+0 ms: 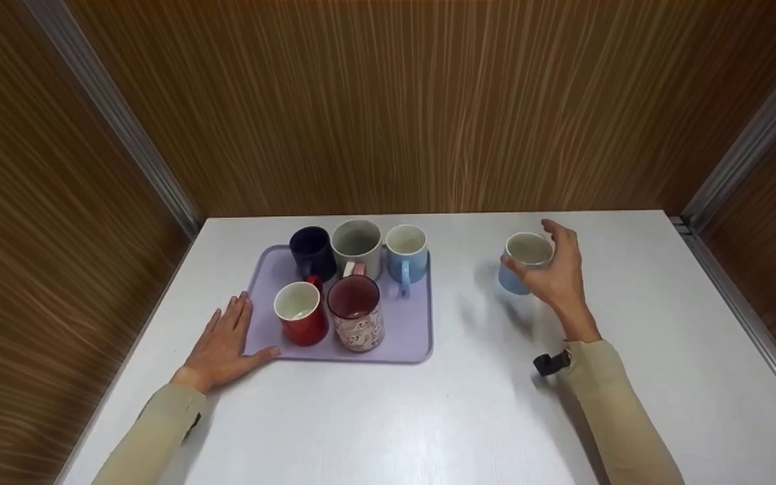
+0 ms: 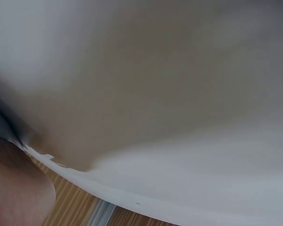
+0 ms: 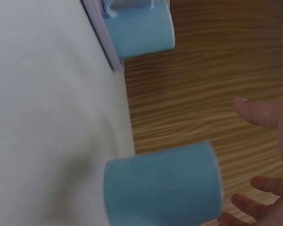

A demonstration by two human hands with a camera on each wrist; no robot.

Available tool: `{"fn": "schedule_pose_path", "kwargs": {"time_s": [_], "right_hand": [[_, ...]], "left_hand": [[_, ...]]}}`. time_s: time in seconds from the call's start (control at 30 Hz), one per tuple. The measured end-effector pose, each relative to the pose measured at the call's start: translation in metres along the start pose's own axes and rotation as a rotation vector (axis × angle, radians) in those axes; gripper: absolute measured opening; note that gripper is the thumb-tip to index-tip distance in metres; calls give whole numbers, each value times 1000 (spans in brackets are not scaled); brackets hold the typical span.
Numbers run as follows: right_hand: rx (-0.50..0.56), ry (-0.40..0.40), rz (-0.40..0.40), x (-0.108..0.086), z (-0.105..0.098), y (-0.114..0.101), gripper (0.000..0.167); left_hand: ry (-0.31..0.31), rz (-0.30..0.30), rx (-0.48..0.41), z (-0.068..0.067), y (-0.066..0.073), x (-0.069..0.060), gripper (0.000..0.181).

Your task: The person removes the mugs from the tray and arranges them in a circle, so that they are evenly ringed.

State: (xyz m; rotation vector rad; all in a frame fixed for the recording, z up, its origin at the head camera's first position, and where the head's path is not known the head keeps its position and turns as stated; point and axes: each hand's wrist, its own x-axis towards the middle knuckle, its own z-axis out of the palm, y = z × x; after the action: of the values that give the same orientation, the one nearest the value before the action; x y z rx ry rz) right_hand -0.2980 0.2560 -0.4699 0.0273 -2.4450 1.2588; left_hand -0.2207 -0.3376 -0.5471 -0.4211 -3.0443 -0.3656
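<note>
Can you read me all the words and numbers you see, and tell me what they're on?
There are no words or numbers I can read.
The patterned mug has little cartoon faces; if there's writing there, it's too small and blurred to read.
The red mug and the light blue mug by the right hand show no writing on the sides we see.

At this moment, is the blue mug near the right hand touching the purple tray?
Apart. The head view shows white table between the blue mug by the right hand and the purple tray.
</note>
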Motion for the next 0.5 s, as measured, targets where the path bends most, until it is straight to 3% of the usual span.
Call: {"fn": "schedule_pose_path", "kwargs": {"time_s": [0.23,0.5], "right_hand": [[89,-62,-158,-10,16,-37,90],[179,-227,-355,-35,64,-87,86]], "left_hand": [[-5,-4,-9,2,2,1,116],[-24,-25,7,0,2,2,116]]}}
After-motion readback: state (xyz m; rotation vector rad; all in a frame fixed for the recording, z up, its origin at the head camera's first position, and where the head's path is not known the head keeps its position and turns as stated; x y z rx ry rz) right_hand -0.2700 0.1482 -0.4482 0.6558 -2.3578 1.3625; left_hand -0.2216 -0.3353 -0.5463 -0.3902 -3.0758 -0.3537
